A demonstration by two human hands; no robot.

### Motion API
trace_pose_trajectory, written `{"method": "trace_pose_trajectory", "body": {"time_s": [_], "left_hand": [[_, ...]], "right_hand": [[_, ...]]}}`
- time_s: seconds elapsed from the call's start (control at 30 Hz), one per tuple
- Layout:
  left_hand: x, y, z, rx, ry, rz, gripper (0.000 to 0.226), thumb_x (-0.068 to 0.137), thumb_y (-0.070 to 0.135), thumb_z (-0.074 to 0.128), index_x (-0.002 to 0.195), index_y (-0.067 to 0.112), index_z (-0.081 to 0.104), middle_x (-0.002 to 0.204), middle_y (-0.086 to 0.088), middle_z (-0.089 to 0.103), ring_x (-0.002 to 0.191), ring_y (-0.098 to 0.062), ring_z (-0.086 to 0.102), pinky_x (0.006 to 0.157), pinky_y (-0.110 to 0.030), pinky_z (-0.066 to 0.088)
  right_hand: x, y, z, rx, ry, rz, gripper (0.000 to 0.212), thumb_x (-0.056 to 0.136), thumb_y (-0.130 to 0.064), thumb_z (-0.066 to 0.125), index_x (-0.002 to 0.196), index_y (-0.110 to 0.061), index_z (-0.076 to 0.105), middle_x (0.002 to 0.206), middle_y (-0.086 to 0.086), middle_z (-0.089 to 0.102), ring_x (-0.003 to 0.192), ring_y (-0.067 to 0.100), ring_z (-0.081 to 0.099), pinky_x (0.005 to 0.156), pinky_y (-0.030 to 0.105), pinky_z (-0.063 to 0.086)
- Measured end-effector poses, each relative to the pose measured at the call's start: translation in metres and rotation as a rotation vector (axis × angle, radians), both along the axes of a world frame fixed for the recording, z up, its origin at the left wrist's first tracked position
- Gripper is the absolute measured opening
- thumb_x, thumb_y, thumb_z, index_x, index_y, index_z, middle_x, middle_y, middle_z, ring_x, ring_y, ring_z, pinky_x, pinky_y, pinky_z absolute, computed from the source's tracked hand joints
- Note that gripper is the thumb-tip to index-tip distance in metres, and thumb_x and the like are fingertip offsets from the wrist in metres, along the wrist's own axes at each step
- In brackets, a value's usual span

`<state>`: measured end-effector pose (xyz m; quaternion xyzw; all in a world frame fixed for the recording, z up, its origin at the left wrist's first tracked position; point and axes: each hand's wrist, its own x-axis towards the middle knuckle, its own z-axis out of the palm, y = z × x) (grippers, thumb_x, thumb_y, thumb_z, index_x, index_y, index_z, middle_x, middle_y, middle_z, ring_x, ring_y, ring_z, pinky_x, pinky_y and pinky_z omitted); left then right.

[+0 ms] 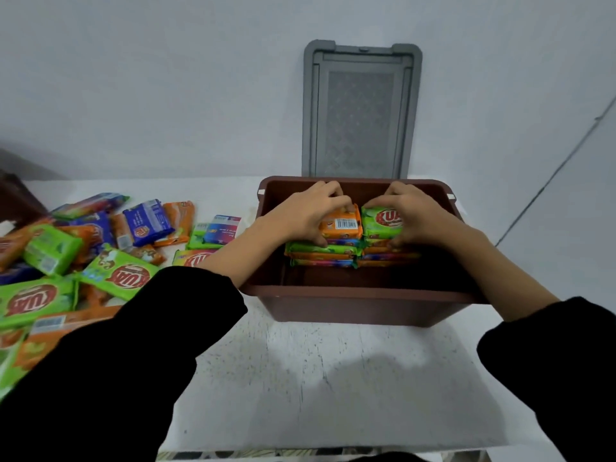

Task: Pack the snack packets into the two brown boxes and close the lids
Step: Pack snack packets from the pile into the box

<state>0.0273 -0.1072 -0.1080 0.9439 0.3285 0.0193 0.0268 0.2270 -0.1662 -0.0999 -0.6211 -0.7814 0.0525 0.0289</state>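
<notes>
An open brown box stands on the white table, right of centre. Inside it, against the far wall, are two stacks of snack packets. My left hand grips an orange packet on top of the left stack. On top of the right stack lies a green packet, held by my right hand. A heap of loose snack packets in green, orange and blue covers the table's left side. The near half of the box holds nothing.
A grey lid leans upright against the wall right behind the box. A dark brown object, partly cut off, sits at the far left edge. The table's front edge runs along the bottom.
</notes>
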Motion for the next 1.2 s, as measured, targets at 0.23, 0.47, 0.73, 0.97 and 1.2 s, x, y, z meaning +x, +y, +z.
{"method": "trace_pose_trajectory", "body": {"time_s": [0.23, 0.47, 0.73, 0.97, 1.2], "left_hand": [[-0.006, 0.000, 0.001, -0.018, -0.025, -0.002, 0.073, 0.070, 0.036, 0.077, 0.133, 0.024, 0.044, 0.130, -0.004, 0.042, 0.120, -0.018, 0.040, 0.089, -0.031, 0.042], [-0.067, 0.002, 0.041, -0.097, -0.398, 0.188, 0.039, 0.084, 0.028, 0.066, 0.120, 0.015, 0.059, 0.115, -0.010, 0.057, 0.104, -0.016, 0.055, 0.077, -0.008, 0.039], [-0.236, -0.056, 0.024, -0.113, -0.477, 0.643, 0.029, 0.084, 0.019, 0.066, 0.112, 0.015, 0.064, 0.103, -0.006, 0.066, 0.087, -0.009, 0.057, 0.073, -0.013, 0.047], [-0.320, -0.143, -0.036, -0.252, -0.383, 0.890, 0.054, 0.073, 0.019, 0.076, 0.124, 0.020, 0.057, 0.121, 0.000, 0.059, 0.107, -0.012, 0.051, 0.083, -0.019, 0.038], [-0.324, -0.147, -0.069, -0.165, -0.159, 0.904, 0.070, 0.073, 0.039, 0.074, 0.135, 0.033, 0.043, 0.148, 0.007, 0.036, 0.143, -0.019, 0.020, 0.112, -0.061, 0.003]], "right_hand": [[-0.004, -0.002, 0.003, -0.028, 0.011, -0.041, 0.072, 0.070, -0.031, 0.079, 0.133, -0.026, 0.046, 0.123, 0.008, 0.045, 0.113, 0.022, 0.042, 0.092, 0.031, 0.041], [-0.057, 0.000, 0.045, 0.067, 0.112, 0.085, 0.055, 0.081, -0.033, 0.068, 0.132, -0.026, 0.050, 0.115, 0.011, 0.054, 0.101, 0.020, 0.048, 0.080, 0.028, 0.035], [-0.217, -0.015, 0.039, 0.070, 0.384, 0.391, 0.052, 0.083, -0.030, 0.065, 0.132, -0.029, 0.049, 0.121, 0.008, 0.051, 0.116, 0.025, 0.047, 0.091, 0.031, 0.038], [-0.298, -0.028, -0.030, -0.277, 0.254, 0.744, 0.064, 0.076, -0.037, 0.072, 0.134, -0.032, 0.047, 0.137, 0.005, 0.048, 0.125, 0.022, 0.043, 0.100, 0.036, 0.036], [-0.314, -0.037, -0.062, -0.426, 0.089, 0.926, 0.078, 0.069, -0.032, 0.079, 0.136, -0.041, 0.041, 0.138, -0.004, 0.032, 0.125, 0.015, 0.035, 0.101, 0.026, 0.033]]}}
